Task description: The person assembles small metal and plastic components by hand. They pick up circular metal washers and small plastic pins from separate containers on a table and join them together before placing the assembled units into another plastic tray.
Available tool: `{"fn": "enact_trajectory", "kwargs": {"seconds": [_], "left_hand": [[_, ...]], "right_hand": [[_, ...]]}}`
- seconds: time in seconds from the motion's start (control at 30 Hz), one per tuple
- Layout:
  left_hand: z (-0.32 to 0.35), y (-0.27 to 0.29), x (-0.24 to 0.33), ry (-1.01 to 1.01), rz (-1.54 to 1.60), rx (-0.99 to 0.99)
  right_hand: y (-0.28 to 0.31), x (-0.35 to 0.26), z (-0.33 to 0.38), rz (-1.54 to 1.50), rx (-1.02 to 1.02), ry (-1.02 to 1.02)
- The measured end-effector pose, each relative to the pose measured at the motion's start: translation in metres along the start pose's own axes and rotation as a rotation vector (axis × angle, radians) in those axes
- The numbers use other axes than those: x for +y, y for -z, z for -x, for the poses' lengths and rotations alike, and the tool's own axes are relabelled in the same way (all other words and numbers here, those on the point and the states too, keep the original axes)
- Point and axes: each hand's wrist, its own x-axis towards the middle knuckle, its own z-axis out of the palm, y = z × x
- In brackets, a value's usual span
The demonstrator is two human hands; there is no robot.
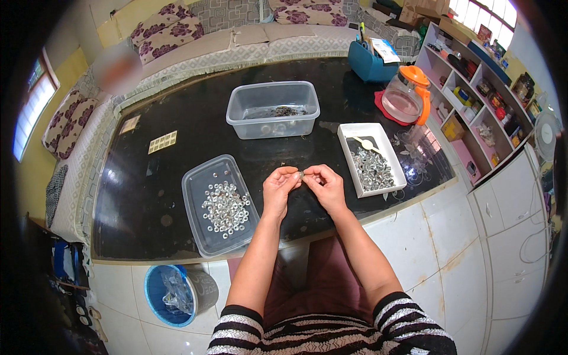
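Note:
My left hand (278, 188) and my right hand (328, 188) meet over the near part of a black glossy table (148, 198). Both pinch a small metal piece (302, 176) between their fingertips; its exact kind is too small to make out. Left of them lies a shallow clear plastic lid (195, 183) bearing many small silvery rings (226, 207). To their right, a white box (384, 190) holds a heap of small metal parts (373, 168) and a pale spoon (367, 144). Beyond the hands stands a clear plastic tub (272, 128) with some dark small pieces (290, 111) inside.
An orange-lidded glass pitcher (407, 97) stands on a red mat at the table's right. Behind it is a teal holder (373, 62). A flat card (163, 142) lies at left. A blue-rimmed bin (171, 296) stands on the floor; a shelf unit (467, 124) lines the right side.

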Motion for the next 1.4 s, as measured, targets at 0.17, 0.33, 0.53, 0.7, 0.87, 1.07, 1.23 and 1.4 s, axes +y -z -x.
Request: {"fn": "enact_trajectory", "kwargs": {"seconds": [0.17, 0.33, 0.53, 0.7, 0.87, 1.07, 1.23, 1.4], "left_hand": [[0.000, 0.002, -0.002, 0.018, 0.017, -0.006], [0.001, -0.004, -0.004, -0.124, -0.078, -0.008], [0.001, -0.003, -0.002, -0.095, -0.076, -0.016], [0.001, -0.001, 0.000, -0.024, -0.032, 0.005], [0.000, 0.000, -0.002, 0.005, -0.016, 0.005], [0.001, -0.005, -0.003, -0.158, -0.132, -0.010], [0.001, -0.005, -0.004, -0.152, -0.109, -0.025], [0.001, -0.006, -0.001, -0.014, -0.094, -0.022]], "right_hand": [[0.001, -0.004, 0.001, 0.077, 0.001, 0.032], [0.004, 0.005, 0.001, -0.201, -0.054, -0.264], [0.006, 0.007, -0.001, -0.401, -0.136, -0.399], [-0.001, 0.002, 0.001, -0.044, 0.011, -0.038], [0.000, 0.001, 0.002, -0.034, 0.003, -0.071], [0.006, 0.007, 0.000, -0.303, -0.089, -0.338], [0.005, 0.006, 0.000, -0.377, -0.113, -0.375], [0.000, 0.001, 0.003, -0.082, 0.040, -0.067]]}}
